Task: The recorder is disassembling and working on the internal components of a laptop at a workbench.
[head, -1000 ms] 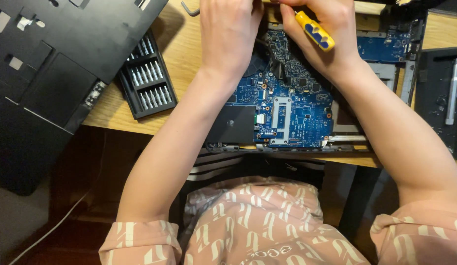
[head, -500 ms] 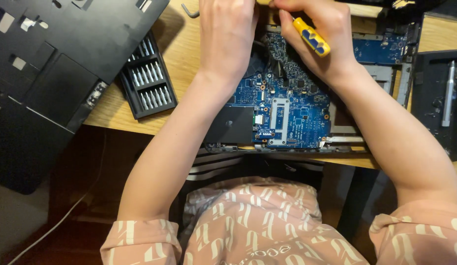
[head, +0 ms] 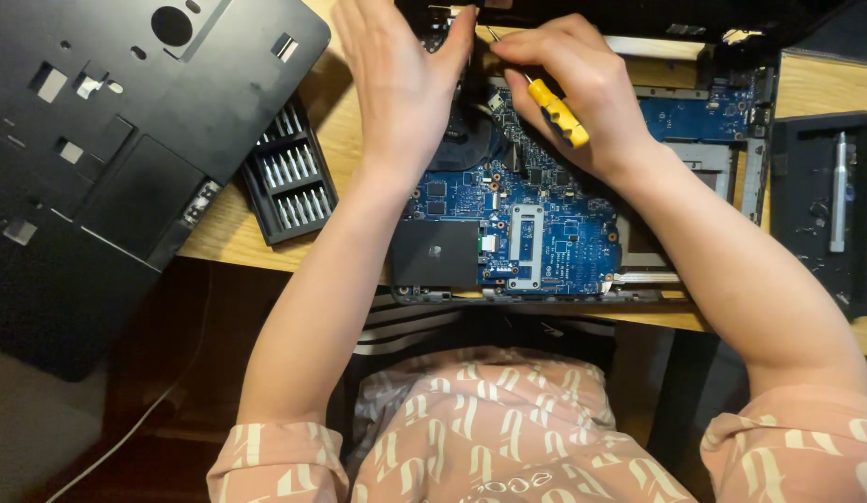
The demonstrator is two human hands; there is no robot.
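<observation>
Motherboard, blue and bare, is lying inside an opened laptop base on the wooden tabletop, directly in front of the person and between their two forearms. Largest beside it, a black laptop cover panel is resting at the left, hanging partly over the tabletop edge. A black tray is sitting at the far right, carrying a slim silver driver handle. A black case of screwdriver bits is lying between the cover panel and the laptop base, its rows of silver bits showing. The left hand is reaching over the upper part of the board, its fingers stretched out and open, holding nothing, the palm hovering or pressing on the dark fan area; which of the two cannot be told. The right hand is curling its fingers closed around a small yellow-handled screwdriver, whose thin shaft is pointing up and left toward the board's top edge, just beside the left hand's fingertips.
</observation>
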